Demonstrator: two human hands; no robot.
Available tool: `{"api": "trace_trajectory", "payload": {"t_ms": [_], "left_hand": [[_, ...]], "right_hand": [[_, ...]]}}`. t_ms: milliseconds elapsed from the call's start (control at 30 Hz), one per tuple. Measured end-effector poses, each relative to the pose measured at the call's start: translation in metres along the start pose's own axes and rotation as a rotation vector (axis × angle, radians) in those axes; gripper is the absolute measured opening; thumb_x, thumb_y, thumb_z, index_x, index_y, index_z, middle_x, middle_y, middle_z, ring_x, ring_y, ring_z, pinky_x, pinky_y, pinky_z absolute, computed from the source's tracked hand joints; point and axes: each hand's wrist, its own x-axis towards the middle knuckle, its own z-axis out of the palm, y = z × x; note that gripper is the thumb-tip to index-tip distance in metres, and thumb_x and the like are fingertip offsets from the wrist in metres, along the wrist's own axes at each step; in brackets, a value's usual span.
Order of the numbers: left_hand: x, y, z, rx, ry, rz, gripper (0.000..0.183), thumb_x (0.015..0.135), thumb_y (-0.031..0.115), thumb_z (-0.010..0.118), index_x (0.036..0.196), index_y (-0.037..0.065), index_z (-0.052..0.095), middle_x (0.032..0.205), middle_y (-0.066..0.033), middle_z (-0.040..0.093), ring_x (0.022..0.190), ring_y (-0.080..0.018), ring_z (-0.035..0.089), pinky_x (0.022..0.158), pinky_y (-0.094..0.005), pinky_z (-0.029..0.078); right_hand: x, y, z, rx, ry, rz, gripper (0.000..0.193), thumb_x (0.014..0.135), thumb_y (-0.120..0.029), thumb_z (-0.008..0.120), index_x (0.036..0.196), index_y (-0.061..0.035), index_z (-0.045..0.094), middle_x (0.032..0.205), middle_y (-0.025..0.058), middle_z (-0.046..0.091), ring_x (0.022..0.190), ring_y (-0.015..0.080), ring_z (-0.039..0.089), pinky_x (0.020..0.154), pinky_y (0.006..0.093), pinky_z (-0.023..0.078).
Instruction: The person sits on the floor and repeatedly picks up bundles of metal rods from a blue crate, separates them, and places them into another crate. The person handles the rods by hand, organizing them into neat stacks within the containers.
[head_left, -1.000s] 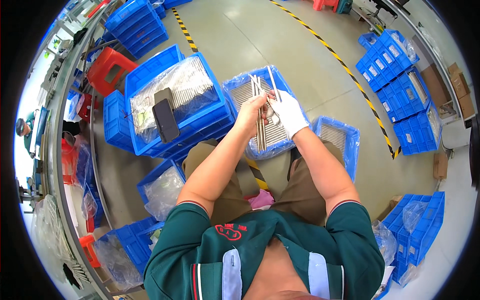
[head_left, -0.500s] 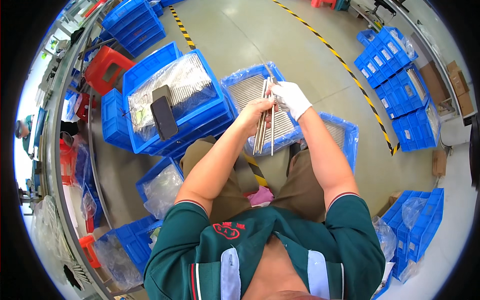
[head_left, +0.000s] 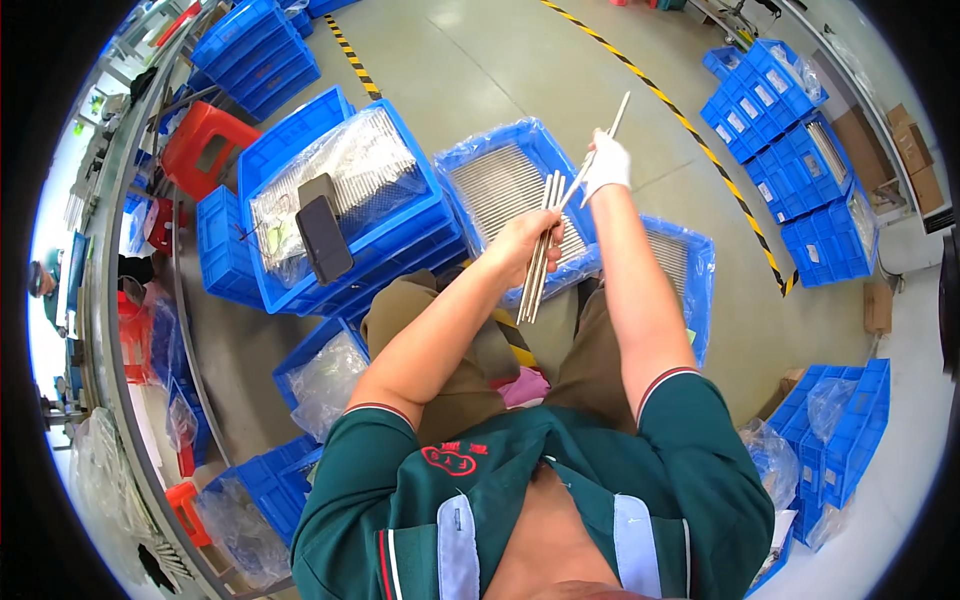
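My bare left hand [head_left: 524, 240] is closed around a small bundle of thin metal rods [head_left: 535, 287], which stick out above and below the fist. In my right hand [head_left: 608, 166], in a white glove, a single metal rod [head_left: 621, 110] is pinched and slants up to the right. Its lower end reaches close to the top of the bundle; whether they touch I cannot tell. Both hands are above a blue crate [head_left: 447, 160] lined with clear plastic, where a layer of similar rods [head_left: 496, 183] lies side by side.
Left of it, stacked blue crates [head_left: 408, 245] hold plastic-covered rods with a dark phone [head_left: 325, 238] on top. Another lined crate [head_left: 708, 262] stands by my right knee. Red stools [head_left: 205, 145] and a long bench are at left; stacked blue crates [head_left: 790, 185] line the right.
My right hand has moved up and right, away from the left hand, with one rod now tilted in it. The left hand keeps the bundle, now leaning more.
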Motion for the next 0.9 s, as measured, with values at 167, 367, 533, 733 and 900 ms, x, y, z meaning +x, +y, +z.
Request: {"api": "trace_trajectory", "payload": {"t_ms": [167, 367, 533, 733, 900], "left_hand": [[-0.011, 0.015, -0.032, -0.178, -0.113, 0.037, 0.029, 0.091, 0.035, 0.055, 0.084, 0.006, 0.055, 0.078, -0.0036, 0.055, 0.065, -0.0158, 0.05, 0.059, -0.0323, 0.046], [-0.006, 0.023, -0.044, -0.254, -0.098, 0.116, 0.031, 0.093, 0.032, 0.053, 0.083, 0.004, 0.058, 0.084, -0.0087, 0.059, 0.08, -0.0228, 0.06, 0.07, -0.0398, 0.052], [0.0, 0.021, -0.046, -0.292, -0.168, 0.11, 0.033, 0.092, 0.033, 0.053, 0.087, 0.001, 0.062, 0.1, -0.0152, 0.062, 0.095, -0.0301, 0.062, 0.078, -0.0463, 0.053], [-0.005, 0.019, -0.04, -0.319, -0.188, 0.155, 0.029, 0.089, 0.034, 0.059, 0.091, 0.005, 0.061, 0.085, -0.0044, 0.057, 0.065, -0.0161, 0.05, 0.058, -0.0309, 0.045], [0.005, 0.027, -0.047, -0.328, -0.059, 0.171, 0.028, 0.088, 0.034, 0.06, 0.088, 0.005, 0.058, 0.078, -0.003, 0.054, 0.062, -0.015, 0.05, 0.055, -0.031, 0.045]], "right_hand": [[-0.012, -0.036, -0.009, 0.007, -0.15, 0.082, 0.032, 0.085, -0.031, 0.062, 0.064, -0.0089, 0.052, 0.051, 0.001, 0.04, 0.038, 0.0126, 0.035, 0.035, 0.0293, 0.025], [-0.038, -0.038, -0.004, -0.092, -0.293, 0.115, 0.032, 0.087, -0.033, 0.061, 0.066, -0.0105, 0.052, 0.047, -0.0023, 0.035, 0.034, 0.0097, 0.031, 0.032, 0.0267, 0.022], [-0.085, -0.026, 0.014, -0.345, -0.598, 0.162, 0.038, 0.088, -0.04, 0.059, 0.071, -0.0065, 0.056, 0.047, -0.0017, 0.041, 0.035, 0.0097, 0.034, 0.034, 0.0263, 0.026], [-0.115, -0.039, 0.027, -1.081, -0.63, -0.244, 0.048, 0.084, -0.051, 0.054, 0.084, -0.0043, 0.065, 0.067, 0.0113, 0.064, 0.066, 0.0242, 0.063, 0.063, 0.036, 0.047], [-0.074, -0.003, 0.009, -0.857, -0.664, -0.361, 0.042, 0.087, -0.043, 0.054, 0.082, -0.0027, 0.063, 0.08, 0.0143, 0.064, 0.066, 0.0288, 0.061, 0.066, 0.0371, 0.047]]}}
